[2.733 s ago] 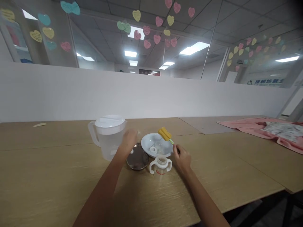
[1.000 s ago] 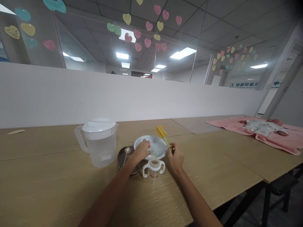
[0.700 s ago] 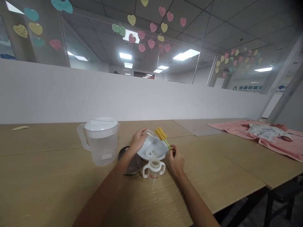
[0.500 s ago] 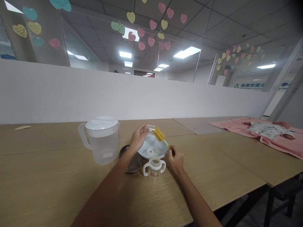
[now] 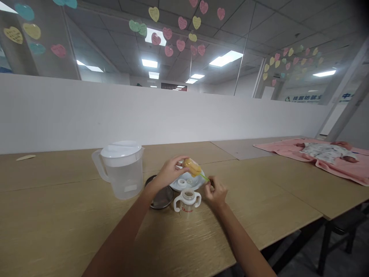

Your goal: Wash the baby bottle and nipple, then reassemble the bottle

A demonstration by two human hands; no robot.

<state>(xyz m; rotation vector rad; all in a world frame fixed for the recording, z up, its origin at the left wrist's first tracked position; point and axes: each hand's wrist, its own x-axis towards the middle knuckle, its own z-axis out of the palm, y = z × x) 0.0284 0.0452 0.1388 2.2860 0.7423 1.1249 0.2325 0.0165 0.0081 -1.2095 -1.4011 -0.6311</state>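
My left hand [image 5: 172,169] grips a small clear cup [image 5: 187,163] over the white bowl [image 5: 199,186]. The yellow sponge head of a brush [image 5: 195,168] is partly inside that cup. My right hand [image 5: 215,190] is closed on the brush's green handle. A white ring [image 5: 182,183] lies in the bowl along with a small clear piece. In front of the bowl stands a clear bottle with two white handles [image 5: 187,204], its top uncovered. Beside it on the left is a dark round tray [image 5: 162,198], partly behind my left wrist.
A lidded pitcher [image 5: 124,171] holding clear liquid stands left of the tray. On the right, a doll in patterned clothes [image 5: 324,151] lies on a pink cloth [image 5: 353,171]. A flat pale piece [image 5: 25,157] lies far left. A white wall [image 5: 173,115] rises behind the table [image 5: 259,200].
The yellow sponge has gone into the clear cup, where before it was at the cup's mouth. My left hand has shifted slightly right and down. The view has moved a little.
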